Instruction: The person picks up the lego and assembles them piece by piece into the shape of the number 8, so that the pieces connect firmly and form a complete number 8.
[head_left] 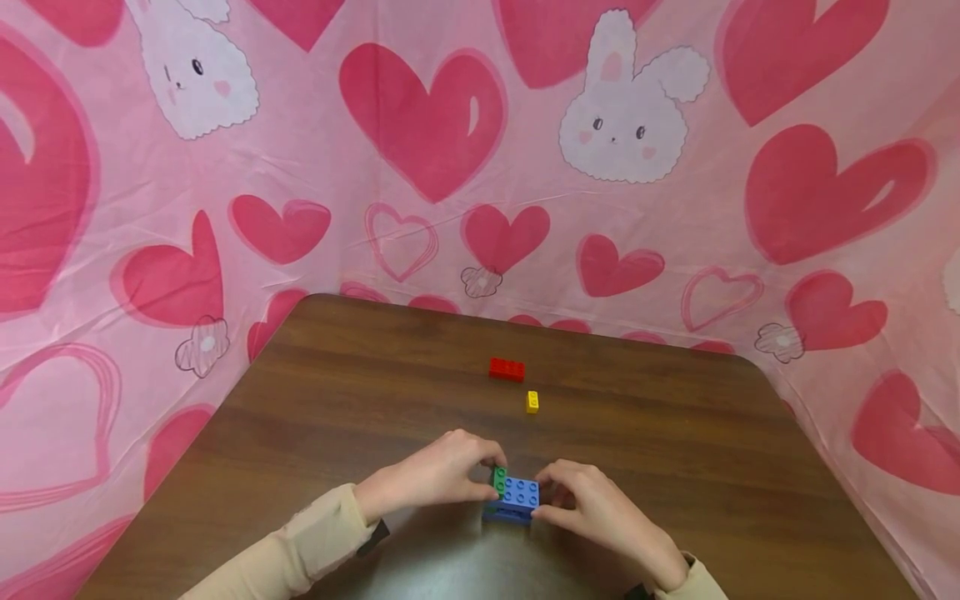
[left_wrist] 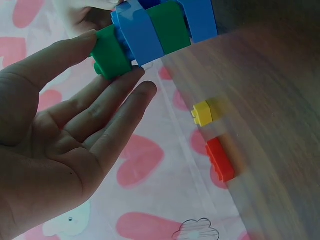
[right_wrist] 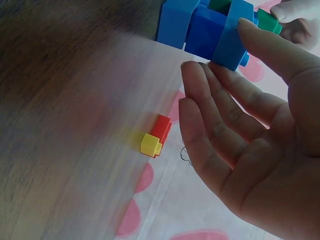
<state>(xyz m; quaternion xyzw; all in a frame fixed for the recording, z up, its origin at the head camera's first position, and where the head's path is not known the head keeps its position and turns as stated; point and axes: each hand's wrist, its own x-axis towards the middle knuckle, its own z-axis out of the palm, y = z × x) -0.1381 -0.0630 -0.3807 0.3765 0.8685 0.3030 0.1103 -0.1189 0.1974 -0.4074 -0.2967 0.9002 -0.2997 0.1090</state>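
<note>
A brick stack (head_left: 513,498), blue and green, stands on the brown table (head_left: 337,375) between two hands; probably light, stiff plastic, it should take a firm pinch on its flat sides, clear of the studs; the left hand (head_left: 442,471) pinches the small green brick (head_left: 500,482) on top, the right hand (head_left: 592,504) the upper blue brick (right_wrist: 231,42) beneath; beyond lie a yellow brick (head_left: 532,402) and a red brick (head_left: 507,370); tabletop stretches left and right, offering room; the far edge, before a heart-print curtain (head_left: 427,125), is well apart.
</note>
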